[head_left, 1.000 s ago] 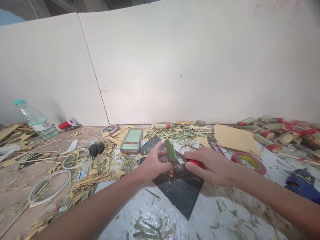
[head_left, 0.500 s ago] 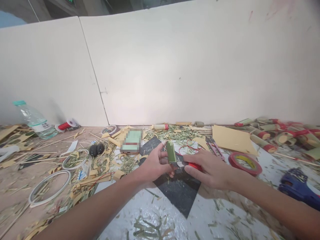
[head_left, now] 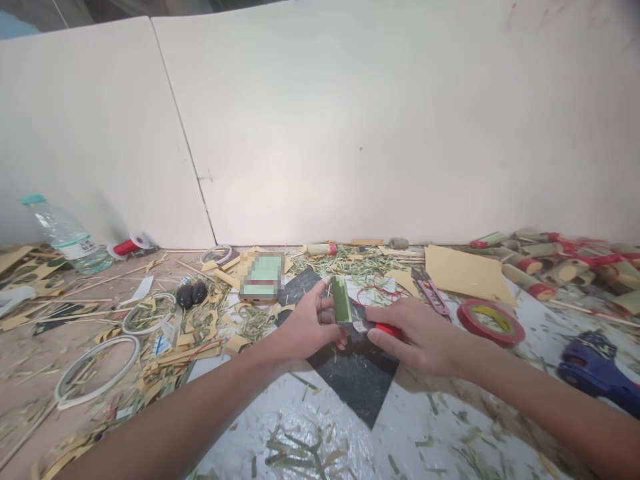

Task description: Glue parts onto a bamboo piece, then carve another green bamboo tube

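Note:
My left hand [head_left: 309,325] grips a short green bamboo piece [head_left: 342,301] between thumb and fingers, holding it upright. Part of its outer skin looks pale near the top. My right hand [head_left: 417,337] is closed around a red-handled knife [head_left: 389,331], whose short blade points left at the lower edge of the bamboo. Whether blade and bamboo touch, I cannot tell. Both hands are above a dark square mat [head_left: 361,390] set cornerwise on a white sheet [head_left: 300,433].
A pink box cutter [head_left: 433,295], red tape roll [head_left: 491,323] and blue tool [head_left: 595,370] lie to the right. Bamboo tubes [head_left: 543,263] are heaped behind them. A phone [head_left: 263,277], white rings [head_left: 97,372] and a bottle [head_left: 67,233] are leftward. Shavings are scattered about; a white wall [head_left: 350,120] stands behind.
The view has shifted slightly, with the scene sitting a little higher in the picture. Both hands keep nearly the same hold on the bamboo and the knife.

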`<move>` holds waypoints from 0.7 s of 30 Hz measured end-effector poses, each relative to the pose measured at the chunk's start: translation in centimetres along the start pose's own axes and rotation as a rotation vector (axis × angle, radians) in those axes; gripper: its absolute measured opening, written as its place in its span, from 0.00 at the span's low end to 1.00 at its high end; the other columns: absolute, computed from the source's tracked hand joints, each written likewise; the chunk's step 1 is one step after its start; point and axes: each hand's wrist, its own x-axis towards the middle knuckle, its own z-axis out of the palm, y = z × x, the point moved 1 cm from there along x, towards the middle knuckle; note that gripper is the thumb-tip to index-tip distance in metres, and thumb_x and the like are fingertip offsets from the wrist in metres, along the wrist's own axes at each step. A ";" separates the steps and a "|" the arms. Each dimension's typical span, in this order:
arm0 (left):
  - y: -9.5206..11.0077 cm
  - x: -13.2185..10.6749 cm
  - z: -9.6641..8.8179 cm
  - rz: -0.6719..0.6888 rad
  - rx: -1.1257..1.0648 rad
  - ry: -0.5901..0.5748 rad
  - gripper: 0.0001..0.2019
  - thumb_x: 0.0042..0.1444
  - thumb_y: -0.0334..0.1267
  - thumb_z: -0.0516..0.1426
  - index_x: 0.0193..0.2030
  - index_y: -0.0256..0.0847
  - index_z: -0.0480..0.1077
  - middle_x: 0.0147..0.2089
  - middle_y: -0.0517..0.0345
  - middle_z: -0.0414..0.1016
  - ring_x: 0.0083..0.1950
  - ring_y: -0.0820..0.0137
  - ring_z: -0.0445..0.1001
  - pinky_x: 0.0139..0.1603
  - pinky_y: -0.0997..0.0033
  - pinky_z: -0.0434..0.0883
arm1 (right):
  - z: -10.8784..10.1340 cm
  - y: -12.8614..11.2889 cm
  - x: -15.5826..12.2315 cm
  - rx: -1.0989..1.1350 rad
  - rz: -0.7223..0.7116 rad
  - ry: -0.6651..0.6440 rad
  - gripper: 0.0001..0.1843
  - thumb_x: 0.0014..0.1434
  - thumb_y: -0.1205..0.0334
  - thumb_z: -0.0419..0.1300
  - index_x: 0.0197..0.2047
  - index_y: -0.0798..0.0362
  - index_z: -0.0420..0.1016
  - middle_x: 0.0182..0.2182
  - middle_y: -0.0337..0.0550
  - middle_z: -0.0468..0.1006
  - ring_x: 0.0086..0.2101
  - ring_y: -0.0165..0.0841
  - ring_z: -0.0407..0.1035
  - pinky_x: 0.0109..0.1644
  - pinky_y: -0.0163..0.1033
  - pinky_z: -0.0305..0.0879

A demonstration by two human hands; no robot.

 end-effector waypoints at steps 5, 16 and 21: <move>-0.1 -0.4 0.0 0.001 0.010 -0.015 0.44 0.45 0.27 0.65 0.65 0.45 0.46 0.44 0.51 0.73 0.28 0.75 0.71 0.27 0.74 0.70 | 0.1 0.0 0.0 -0.039 -0.012 -0.004 0.22 0.66 0.47 0.40 0.30 0.52 0.63 0.21 0.39 0.68 0.22 0.31 0.58 0.29 0.37 0.45; 0.4 -1.0 0.4 -0.047 0.020 -0.081 0.42 0.49 0.30 0.64 0.65 0.47 0.45 0.40 0.56 0.70 0.29 0.75 0.71 0.29 0.73 0.71 | -0.4 1.4 0.2 -0.158 0.071 0.097 0.22 0.65 0.45 0.42 0.30 0.51 0.63 0.20 0.39 0.69 0.22 0.31 0.59 0.28 0.37 0.43; 0.6 -1.2 0.8 -0.083 0.023 -0.101 0.41 0.49 0.29 0.64 0.65 0.47 0.46 0.38 0.58 0.70 0.29 0.75 0.71 0.29 0.73 0.70 | -2.0 4.0 0.1 -0.107 0.271 0.288 0.21 0.66 0.47 0.41 0.27 0.50 0.55 0.19 0.36 0.64 0.21 0.30 0.56 0.28 0.36 0.44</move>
